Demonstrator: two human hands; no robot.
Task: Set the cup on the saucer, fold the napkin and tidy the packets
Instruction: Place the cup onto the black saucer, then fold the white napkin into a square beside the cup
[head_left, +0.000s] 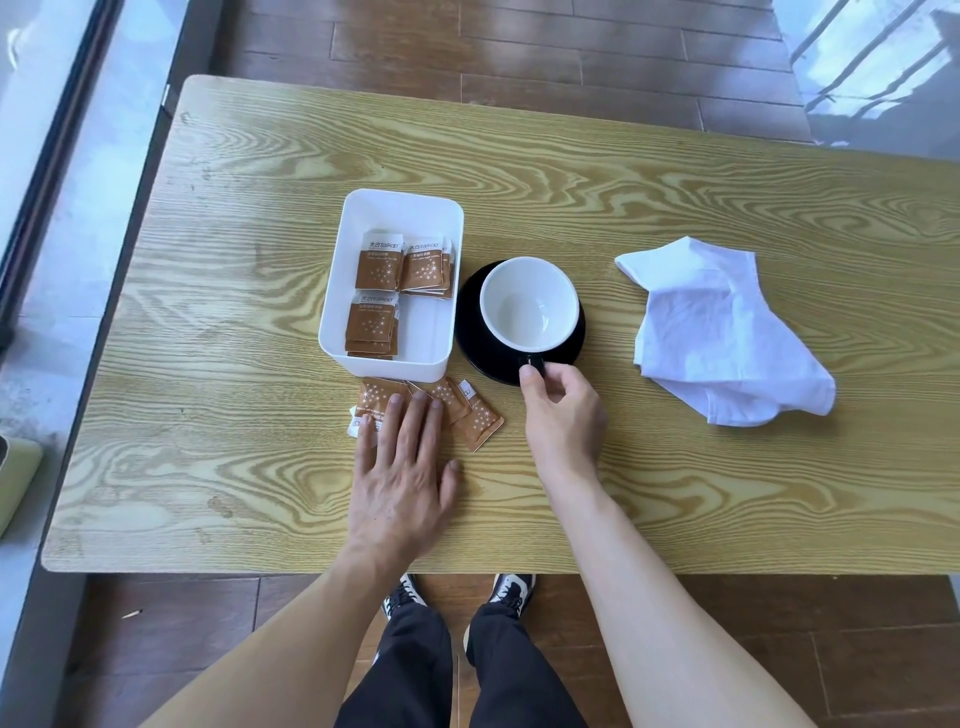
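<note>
A cup (527, 304), white inside and black outside, stands on a black saucer (470, 332) mid-table. My right hand (558, 410) pinches the cup's black handle at its near side. A crumpled white napkin (719, 332) lies to the right, unfolded. Several brown packets (480, 423) lie loose on the table just in front of a white box (343, 280). My left hand (402, 478) rests flat with spread fingers on those loose packets, covering some of them. More brown packets (376, 262) lie inside the box.
The wooden table (260, 467) has its near edge just above my legs and shoes. A window frame runs along the left side. A pale green object (15, 478) shows at the left border.
</note>
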